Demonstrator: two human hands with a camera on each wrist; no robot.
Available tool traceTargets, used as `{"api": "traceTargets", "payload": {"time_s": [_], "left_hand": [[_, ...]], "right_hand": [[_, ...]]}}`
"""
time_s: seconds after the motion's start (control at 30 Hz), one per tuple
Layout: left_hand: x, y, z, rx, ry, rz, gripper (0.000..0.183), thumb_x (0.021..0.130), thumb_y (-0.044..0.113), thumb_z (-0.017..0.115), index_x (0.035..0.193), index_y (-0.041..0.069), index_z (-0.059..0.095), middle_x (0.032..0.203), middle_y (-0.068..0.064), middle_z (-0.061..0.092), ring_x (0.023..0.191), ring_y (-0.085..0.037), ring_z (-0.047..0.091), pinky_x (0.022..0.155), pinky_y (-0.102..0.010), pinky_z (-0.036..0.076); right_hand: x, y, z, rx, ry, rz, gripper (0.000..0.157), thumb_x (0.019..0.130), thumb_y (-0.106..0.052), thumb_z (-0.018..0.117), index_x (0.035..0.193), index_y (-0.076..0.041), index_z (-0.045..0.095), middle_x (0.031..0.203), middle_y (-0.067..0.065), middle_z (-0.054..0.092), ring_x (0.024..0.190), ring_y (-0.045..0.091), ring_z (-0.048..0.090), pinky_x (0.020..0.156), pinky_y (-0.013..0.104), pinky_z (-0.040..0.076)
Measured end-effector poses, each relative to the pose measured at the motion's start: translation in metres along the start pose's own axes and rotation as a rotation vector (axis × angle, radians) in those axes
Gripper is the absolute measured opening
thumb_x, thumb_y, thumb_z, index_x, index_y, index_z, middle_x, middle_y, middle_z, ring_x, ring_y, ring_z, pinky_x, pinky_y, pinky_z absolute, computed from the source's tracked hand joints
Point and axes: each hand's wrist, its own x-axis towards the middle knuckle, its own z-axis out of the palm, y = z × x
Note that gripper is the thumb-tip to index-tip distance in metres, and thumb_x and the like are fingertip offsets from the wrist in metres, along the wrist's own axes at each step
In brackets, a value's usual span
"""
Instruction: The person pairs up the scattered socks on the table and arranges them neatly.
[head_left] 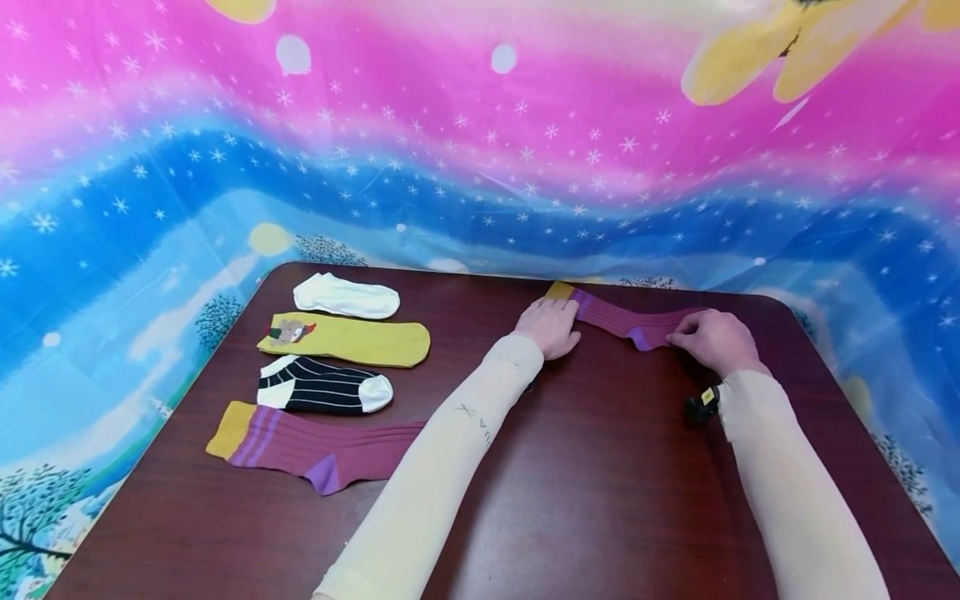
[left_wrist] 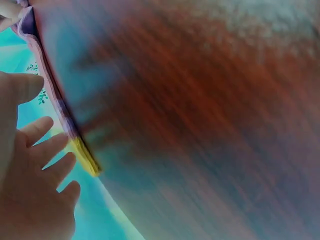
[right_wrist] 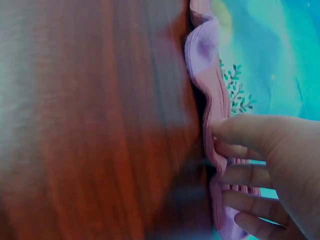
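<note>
A purple ribbed sock (head_left: 618, 318) with a yellow cuff and violet heel lies at the back of the table. My left hand (head_left: 550, 325) rests on its cuff end, and in the left wrist view that hand's straight, spread fingers (left_wrist: 55, 145) touch the sock by the yellow cuff. At the toe end, my right hand (head_left: 720, 340) pinches the sock between thumb and fingers. The right wrist view shows the thumb (right_wrist: 240, 130) against the wavy, bunched fabric. The toe itself is mostly hidden by this hand.
On the table's left side, a white sock (head_left: 347, 297), a yellow-green sock (head_left: 367, 340), a black striped sock (head_left: 326, 385) and a matching purple sock (head_left: 352, 446) lie in a column. My left sleeve covers that purple sock's toe. A patterned cloth (head_left: 465, 183) hangs behind the table.
</note>
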Motion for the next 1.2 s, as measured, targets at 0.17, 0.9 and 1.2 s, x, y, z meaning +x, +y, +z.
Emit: {"api": "traceTargets", "payload": {"time_s": [0.17,0.9,1.2], "left_hand": [[-0.001,0.001,0.001,0.032,-0.006,-0.01,0.057,0.106,0.049,0.046,0.156,0.022,0.043,0.155,-0.001,0.041,0.142,-0.021,0.035,0.115,-0.036,0.027],[-0.03,-0.009,-0.024,-0.014,-0.118,-0.009,0.044,0.099,0.033,0.066,0.137,0.012,0.056,0.131,-0.006,0.059,0.107,-0.021,0.063,0.082,-0.042,0.056],[-0.026,-0.011,-0.013,-0.109,-0.109,-0.07,0.068,0.093,0.045,0.073,0.146,0.012,0.046,0.146,-0.009,0.04,0.113,-0.025,0.056,0.088,-0.039,0.053]], "right_hand": [[-0.005,-0.006,0.002,-0.009,-0.012,-0.02,0.024,0.093,-0.031,0.075,0.097,-0.008,0.08,0.095,0.012,0.073,0.087,0.033,0.06,0.08,0.057,0.048],[-0.023,-0.031,-0.001,-0.006,-0.15,-0.075,0.014,0.089,-0.035,0.079,0.088,-0.021,0.081,0.086,-0.003,0.071,0.08,0.024,0.057,0.073,0.047,0.049],[-0.021,-0.011,0.004,0.056,0.044,-0.05,0.025,0.092,-0.025,0.076,0.107,-0.005,0.074,0.106,0.019,0.066,0.095,0.039,0.057,0.082,0.058,0.046]]}}
